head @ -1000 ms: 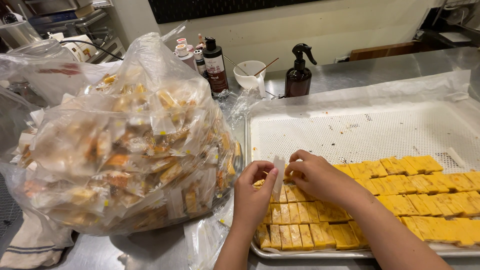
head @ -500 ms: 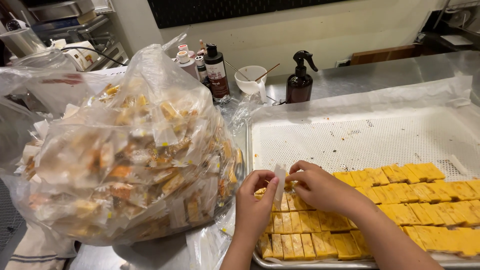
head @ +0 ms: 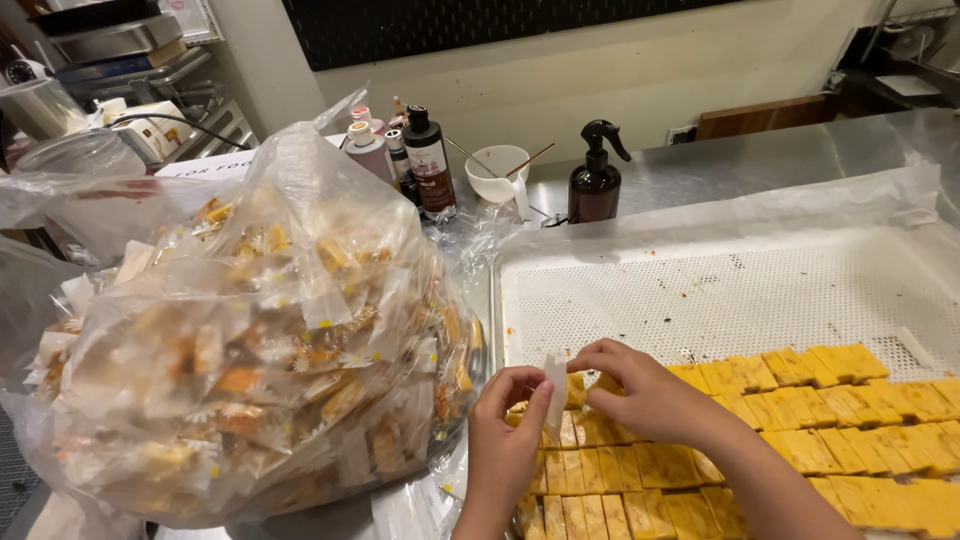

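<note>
Head view: left hand [head: 505, 440] pinches a small clear wrapper [head: 556, 385] upright; right hand [head: 645, 395] curls its fingers over yellow bars [head: 800, 440] rowed on a perforated tray [head: 720, 300]. A bulging bag [head: 250, 340] of wrapped pieces sits left on the desk [head: 700, 170].

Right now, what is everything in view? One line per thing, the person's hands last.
plastic bag: one, clear, stuffed with small wrapped orange pieces, left on counter
tray: one, white perforated, right
yellow slabs: many, rows on tray's near part
small clear sleeve: one, between both hands
pump bottle: one, dark brown, behind tray
white cup: one, with stick, behind tray
squeeze bottles: several, behind bag
left hand: pinching sleeve
right hand: fingertips at sleeve, over slabs
</note>
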